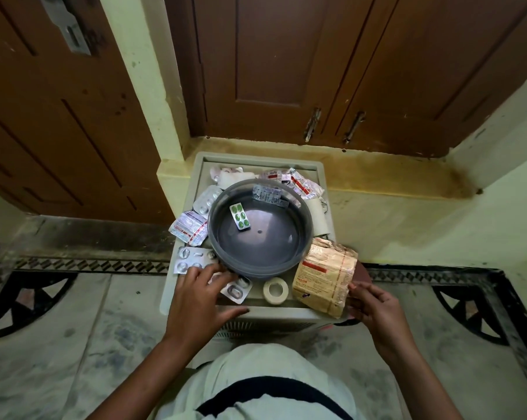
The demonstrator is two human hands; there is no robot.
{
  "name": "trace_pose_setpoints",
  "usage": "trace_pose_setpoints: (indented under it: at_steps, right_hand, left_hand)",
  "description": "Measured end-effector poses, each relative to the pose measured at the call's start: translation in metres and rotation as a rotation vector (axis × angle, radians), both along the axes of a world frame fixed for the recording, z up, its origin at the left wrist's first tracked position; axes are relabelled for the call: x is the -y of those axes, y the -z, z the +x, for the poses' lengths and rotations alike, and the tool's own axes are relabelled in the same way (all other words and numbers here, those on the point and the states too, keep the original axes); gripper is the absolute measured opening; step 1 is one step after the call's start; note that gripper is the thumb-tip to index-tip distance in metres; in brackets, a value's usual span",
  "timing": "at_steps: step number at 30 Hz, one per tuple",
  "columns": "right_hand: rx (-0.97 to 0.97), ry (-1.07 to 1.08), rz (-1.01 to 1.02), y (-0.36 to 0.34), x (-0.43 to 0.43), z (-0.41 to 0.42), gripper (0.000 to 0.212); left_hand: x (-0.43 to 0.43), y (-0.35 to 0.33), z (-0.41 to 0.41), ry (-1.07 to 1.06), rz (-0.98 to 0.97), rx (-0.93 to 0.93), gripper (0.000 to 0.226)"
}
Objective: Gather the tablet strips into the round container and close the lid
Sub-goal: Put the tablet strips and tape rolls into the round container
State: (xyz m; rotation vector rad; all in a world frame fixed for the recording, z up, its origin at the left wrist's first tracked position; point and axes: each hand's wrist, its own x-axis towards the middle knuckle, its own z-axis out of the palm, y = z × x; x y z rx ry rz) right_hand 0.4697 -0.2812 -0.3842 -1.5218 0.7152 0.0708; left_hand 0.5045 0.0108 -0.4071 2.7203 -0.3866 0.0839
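The left hand (200, 291) lies with spread fingers on the silver tablet strips (192, 260) at the near left of the desk (286, 310), gripping nothing that I can see, and the round container (223, 256) stands just beyond its fingertips, open, with a green strip (240, 217) and a silver strip (266, 193) inside. The right hand (374, 304) pinches the near edge of a gold packet (324, 277). Between both hands lies a white tape roll (275, 290).
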Motion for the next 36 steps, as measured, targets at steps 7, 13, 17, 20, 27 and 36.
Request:
trace_pose_setpoints:
  at_steps: [7,13,17,20,27,36]
  right_hand:
    - [0.017,0.007,0.014,-0.004,-0.016,0.004,0.012]
    - [0.069,0.078,0.012,-0.01,-0.018,-0.001,0.005]
    - [0.225,0.135,0.067,-0.036,-0.013,-0.003,0.014]
    - [0.35,0.066,0.053,-0.064,-0.02,0.01,0.022]
    - [0.338,-0.188,-0.274,-0.063,-0.079,0.084,0.026]
    - [0.146,-0.514,-1.103,-0.037,-0.103,0.108,0.033]
  left_hand:
    - [-0.008,0.006,-0.002,0.1,0.023,0.054,0.047]
    - [-0.012,0.008,0.004,0.199,0.042,0.156,0.03]
    - [-0.015,0.008,0.007,0.266,0.055,0.231,0.022]
    - [-0.018,0.009,0.01,0.339,0.056,0.27,0.013]
    - [-0.02,0.007,0.012,0.38,0.05,0.222,0.034]
    - [-0.014,0.008,0.003,0.464,0.035,0.105,0.038]
